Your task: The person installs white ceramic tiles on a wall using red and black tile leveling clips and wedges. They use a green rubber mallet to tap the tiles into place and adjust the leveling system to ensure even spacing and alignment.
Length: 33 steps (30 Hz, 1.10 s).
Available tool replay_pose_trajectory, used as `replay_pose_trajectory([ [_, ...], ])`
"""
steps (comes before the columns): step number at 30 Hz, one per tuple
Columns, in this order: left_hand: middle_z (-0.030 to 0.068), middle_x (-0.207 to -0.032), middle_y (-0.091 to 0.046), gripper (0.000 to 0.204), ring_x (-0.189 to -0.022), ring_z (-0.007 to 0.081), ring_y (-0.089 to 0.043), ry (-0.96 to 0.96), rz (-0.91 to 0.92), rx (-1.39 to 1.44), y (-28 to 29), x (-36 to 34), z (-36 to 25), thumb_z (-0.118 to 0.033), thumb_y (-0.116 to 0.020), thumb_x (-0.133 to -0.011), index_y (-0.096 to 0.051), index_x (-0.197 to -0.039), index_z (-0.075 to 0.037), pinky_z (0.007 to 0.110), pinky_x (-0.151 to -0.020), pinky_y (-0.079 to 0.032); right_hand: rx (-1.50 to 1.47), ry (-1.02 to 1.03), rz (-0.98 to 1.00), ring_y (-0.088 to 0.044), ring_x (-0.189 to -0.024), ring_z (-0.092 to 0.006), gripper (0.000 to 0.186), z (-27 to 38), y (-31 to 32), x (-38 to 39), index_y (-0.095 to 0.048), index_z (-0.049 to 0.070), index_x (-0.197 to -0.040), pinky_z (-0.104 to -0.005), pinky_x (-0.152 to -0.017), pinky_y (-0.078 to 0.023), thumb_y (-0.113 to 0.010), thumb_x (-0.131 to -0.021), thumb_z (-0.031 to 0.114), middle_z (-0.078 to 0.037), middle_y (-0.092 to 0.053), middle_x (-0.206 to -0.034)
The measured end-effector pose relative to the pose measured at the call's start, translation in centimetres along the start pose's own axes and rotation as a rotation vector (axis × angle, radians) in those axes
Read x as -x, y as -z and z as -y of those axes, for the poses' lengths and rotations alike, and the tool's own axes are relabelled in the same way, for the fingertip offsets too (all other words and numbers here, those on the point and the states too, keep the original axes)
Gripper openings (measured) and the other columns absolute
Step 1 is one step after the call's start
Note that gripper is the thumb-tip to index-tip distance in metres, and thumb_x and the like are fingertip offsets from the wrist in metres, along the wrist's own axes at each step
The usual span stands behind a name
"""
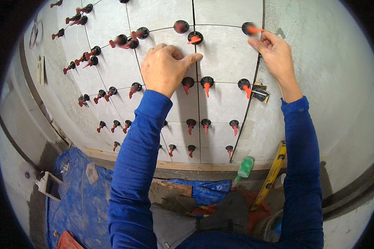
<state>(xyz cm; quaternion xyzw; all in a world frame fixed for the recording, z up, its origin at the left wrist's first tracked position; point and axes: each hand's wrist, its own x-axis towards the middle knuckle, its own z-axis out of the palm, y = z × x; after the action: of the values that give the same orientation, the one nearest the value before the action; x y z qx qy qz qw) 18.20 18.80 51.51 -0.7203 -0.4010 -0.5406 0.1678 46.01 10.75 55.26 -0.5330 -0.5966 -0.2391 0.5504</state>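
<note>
Pale square tiles (224, 58) line the wall, dotted with black round levelling spacers bearing red handles (207, 86). My left hand (164, 66) rests on a middle tile below an orange-handled spacer (194, 38), fingers bent and thumb apart, holding nothing visible. My right hand (274, 58) has curled fingers at the upper right tile edge, touching or just beside the orange handle of a spacer (250, 28); what, if anything, it grips is unclear.
A yellow spirit level (272, 172) and a green-headed tool (245, 168) lean low at the right. A blue tarp (75, 203) covers the floor at left, beside a pale framed object (50, 186). A small dark tool (259, 94) sits beside the tiles' right edge.
</note>
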Motion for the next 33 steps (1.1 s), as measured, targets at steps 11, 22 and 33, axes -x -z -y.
replay_pose_trajectory([
  [11,0.0136,-0.112,-0.064,0.036,-0.106,0.0327,-0.059,-0.301,-0.073,0.268,3.5,9.1,-3.8,-0.003,-0.077,-0.08,-0.07,-0.115,-0.006,0.042,-0.091,-0.046,0.035,0.048,0.007,-0.061,-0.066,-0.0301,0.052,-0.2,0.2,0.2,-0.067,0.003,-0.085,-0.0431,-0.063,-0.048,-0.081,-0.086,0.053,-0.014,-0.065,-0.073],
  [22,-0.0018,-0.119,-0.066,0.049,-0.116,0.0251,-0.057,-0.447,-0.102,-0.079,-0.6,8.6,-2.4,-0.01,-0.083,-0.074,-0.071,-0.121,-0.02,0.044,-0.099,-0.038,-0.001,0.021,-0.006,-0.063,-0.07,-0.0322,0.047,0.5,0.5,0.5,-0.066,0.005,-0.083,-0.0454,-0.063,-0.047,-0.08,-0.086,0.049,-0.012,-0.066,-0.074],
  [33,0.0145,-0.116,-0.063,0.049,-0.101,0.0323,-0.061,-0.431,-0.084,0.219,-0.1,12.8,-10.5,0.005,-0.072,-0.08,-0.067,-0.126,-0.008,0.043,-0.089,-0.051,-0.011,0.082,-0.063,-0.065,-0.072,-0.0319,0.043,0.5,0.4,0.6,-0.068,0.006,-0.082,-0.0453,-0.066,-0.05,-0.081,-0.085,0.046,-0.01,-0.066,-0.074],
])
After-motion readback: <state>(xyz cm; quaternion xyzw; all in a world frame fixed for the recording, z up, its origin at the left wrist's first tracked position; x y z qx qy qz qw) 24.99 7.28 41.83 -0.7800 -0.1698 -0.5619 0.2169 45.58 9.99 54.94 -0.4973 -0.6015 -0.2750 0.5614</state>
